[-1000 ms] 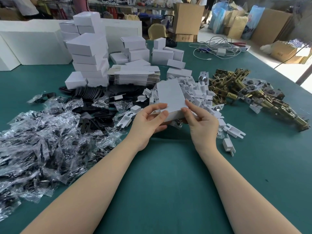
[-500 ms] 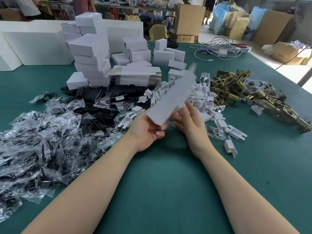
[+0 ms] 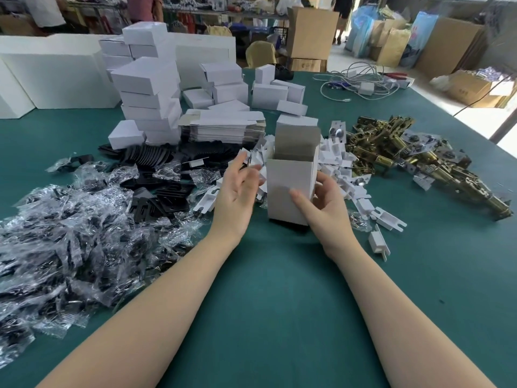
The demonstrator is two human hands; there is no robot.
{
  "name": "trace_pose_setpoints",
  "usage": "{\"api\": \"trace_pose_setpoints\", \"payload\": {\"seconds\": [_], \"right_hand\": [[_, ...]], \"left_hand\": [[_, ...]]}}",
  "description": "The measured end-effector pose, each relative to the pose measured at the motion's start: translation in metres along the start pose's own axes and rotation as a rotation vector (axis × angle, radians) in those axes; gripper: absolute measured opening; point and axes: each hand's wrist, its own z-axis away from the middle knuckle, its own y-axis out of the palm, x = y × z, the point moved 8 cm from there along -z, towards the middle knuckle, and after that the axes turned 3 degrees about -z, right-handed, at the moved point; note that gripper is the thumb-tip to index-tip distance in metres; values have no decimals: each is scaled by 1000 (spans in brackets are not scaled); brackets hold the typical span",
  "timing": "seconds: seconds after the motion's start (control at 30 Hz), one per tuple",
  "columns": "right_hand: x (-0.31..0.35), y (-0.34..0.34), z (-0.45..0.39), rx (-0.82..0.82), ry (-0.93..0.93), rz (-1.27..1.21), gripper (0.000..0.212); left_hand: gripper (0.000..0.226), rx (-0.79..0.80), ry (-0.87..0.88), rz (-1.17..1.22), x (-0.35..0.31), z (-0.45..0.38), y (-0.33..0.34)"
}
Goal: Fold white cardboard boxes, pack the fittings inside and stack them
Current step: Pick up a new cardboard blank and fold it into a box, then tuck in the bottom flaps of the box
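Standing upright on the green table [image 3: 265, 289], long axis vertical, mouth flap up at 12 o'clock: white box [image 3: 291, 189], gripped by right hand [image 3: 326, 204]; left hand [image 3: 237, 189] spread, empty, at 9 o'clock.

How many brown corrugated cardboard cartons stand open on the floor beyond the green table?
3, perhaps more hidden: a tall brown cardboard carton behind the table's far edge, a low open carton at the right, and another carton among the bags.
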Motion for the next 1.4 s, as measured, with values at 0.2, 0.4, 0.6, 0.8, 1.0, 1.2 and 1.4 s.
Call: {"api": "trace_pose_setpoints", "payload": {"seconds": [0.2, 0.4, 0.6, 0.8, 1.0, 1.2, 1.4], "right_hand": [[0, 12, 4, 155, 19, -27, 49], [-3, 13, 1, 123, -14, 65, 41], [-5, 5, -1, 29, -26, 82, 59], [-2, 7, 2, 62, -26, 96, 49], [30, -2, 3, -78, -164, 60, 59], [54, -120, -62, -555, 41, 561, 44], [32, -172, -102, -222, 341, 1198, 60]], "left_hand": [[55, 58, 144, -189, -14, 4, 12], [50, 42, 63, -157, -8, 4, 10], [33, 51, 127, -212, -14, 4, 12], [24, 135, 43, -151, -4, 3, 14], [30, 165, 37, -128, -4, 1, 13], [35, 202, -33, -85, 3, 0, 15], [31, 233, -24, -45, 0, 0, 18]]}}
